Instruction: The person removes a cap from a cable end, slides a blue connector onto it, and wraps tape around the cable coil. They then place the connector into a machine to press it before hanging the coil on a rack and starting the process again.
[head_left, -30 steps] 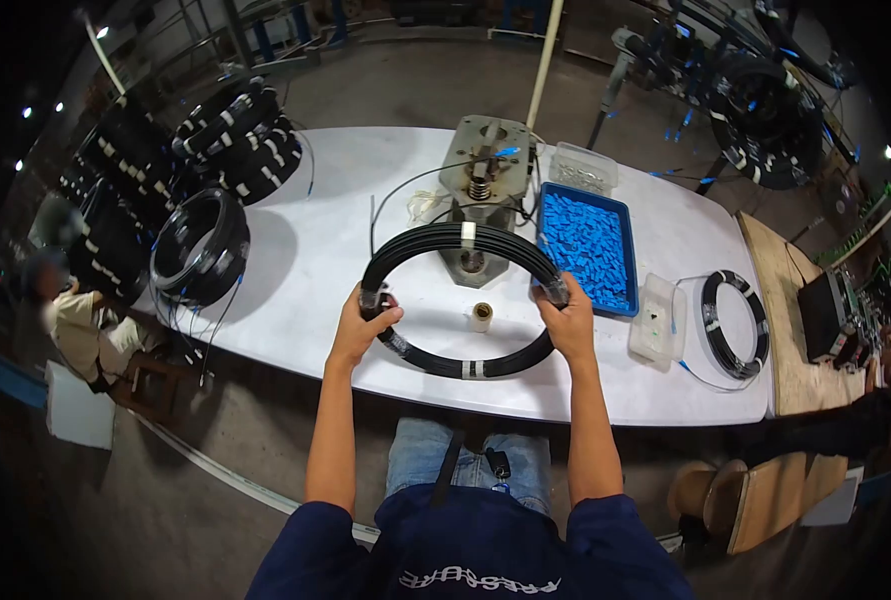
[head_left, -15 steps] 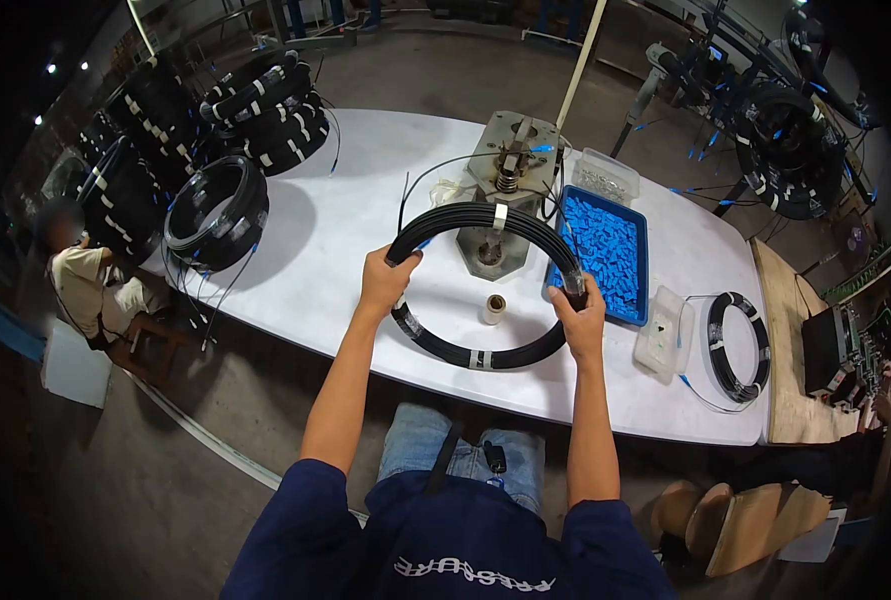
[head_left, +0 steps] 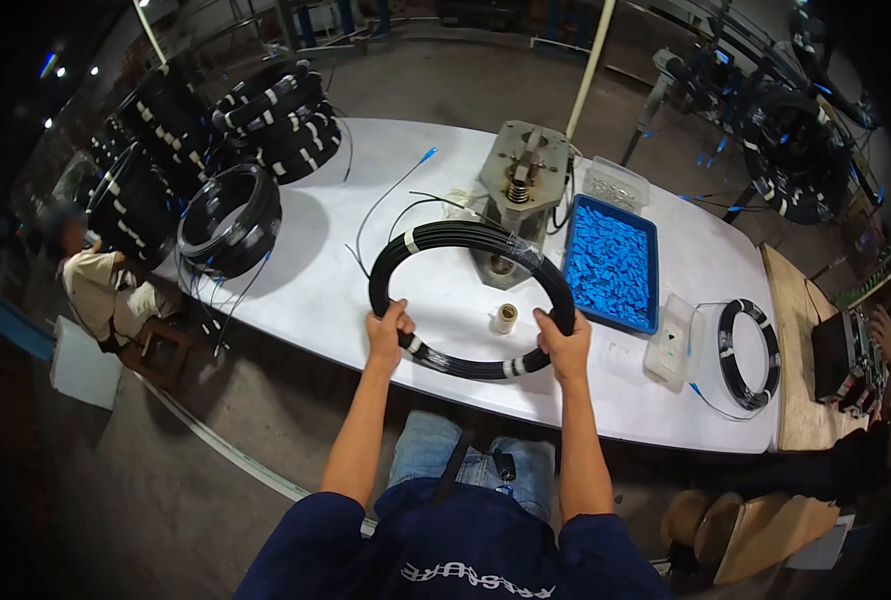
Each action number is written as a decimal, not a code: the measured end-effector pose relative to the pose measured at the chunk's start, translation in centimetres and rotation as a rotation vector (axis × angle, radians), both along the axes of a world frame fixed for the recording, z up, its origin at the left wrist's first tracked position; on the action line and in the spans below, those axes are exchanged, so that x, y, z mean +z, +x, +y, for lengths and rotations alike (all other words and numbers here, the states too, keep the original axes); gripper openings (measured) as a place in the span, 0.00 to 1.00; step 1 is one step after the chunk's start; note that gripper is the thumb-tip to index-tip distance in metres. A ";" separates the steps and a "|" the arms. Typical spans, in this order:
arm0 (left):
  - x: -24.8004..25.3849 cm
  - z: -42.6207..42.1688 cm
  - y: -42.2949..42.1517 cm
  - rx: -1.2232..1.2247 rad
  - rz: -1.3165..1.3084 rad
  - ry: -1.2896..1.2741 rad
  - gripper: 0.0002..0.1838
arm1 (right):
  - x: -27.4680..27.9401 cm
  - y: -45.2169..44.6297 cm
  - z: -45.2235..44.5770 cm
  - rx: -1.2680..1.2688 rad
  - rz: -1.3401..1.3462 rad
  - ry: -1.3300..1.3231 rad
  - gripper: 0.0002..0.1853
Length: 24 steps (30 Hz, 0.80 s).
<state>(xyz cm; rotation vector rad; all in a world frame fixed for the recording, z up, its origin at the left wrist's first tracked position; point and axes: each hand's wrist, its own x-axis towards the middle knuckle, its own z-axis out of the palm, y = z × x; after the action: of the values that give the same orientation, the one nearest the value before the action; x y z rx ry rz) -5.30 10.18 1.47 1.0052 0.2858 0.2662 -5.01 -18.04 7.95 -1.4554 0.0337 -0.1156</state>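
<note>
A large coil of black cable (head_left: pixel 457 236), bound with white and clear tape, is held above the white table between my two hands. My left hand (head_left: pixel 389 332) is closed around the coil's left side. On the right side, my right hand (head_left: pixel 563 342) grips it with the thumb on the inner edge. A loose cable end with a blue connector (head_left: pixel 428 155) sticks out beyond the coil's upper left. Through the ring a small roll (head_left: pixel 505 318) shows standing on the table. Behind the coil is a metal press-like fixture (head_left: pixel 521 190), partly covered by it.
A blue tray (head_left: pixel 655 310) of small blue parts stands to the right, beside clear plastic boxes (head_left: pixel 673 345) and another cable coil (head_left: pixel 727 350). Stacked coils (head_left: pixel 230 215) crowd the table's left end. A seated person (head_left: pixel 95 280) is at far left; another person's hand (head_left: pixel 881 335) shows at far right.
The coil has turned in my hands, its tape bands shifting counterclockwise, and my grips sit lower on it. The blue-tipped cable end has swung to the left. My view has shifted slightly.
</note>
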 end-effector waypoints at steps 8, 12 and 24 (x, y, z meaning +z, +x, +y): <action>-0.6 2.7 -4.1 -0.303 0.241 0.202 0.33 | 9.4 1.8 -0.6 0.029 -0.289 -0.609 0.16; 1.9 6.3 -5.4 -0.121 0.344 0.557 0.34 | 15.2 2.0 0.8 0.261 -0.307 -0.869 0.18; 20.6 1.0 -0.6 -0.401 -0.405 1.215 0.29 | 16.7 5.7 5.0 0.654 -0.530 -0.732 0.29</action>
<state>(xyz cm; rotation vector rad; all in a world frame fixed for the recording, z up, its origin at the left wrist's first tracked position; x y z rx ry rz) -5.95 11.22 22.07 2.1227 -0.5304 0.2630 0.66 -13.09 24.61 -2.0395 -0.9998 0.0349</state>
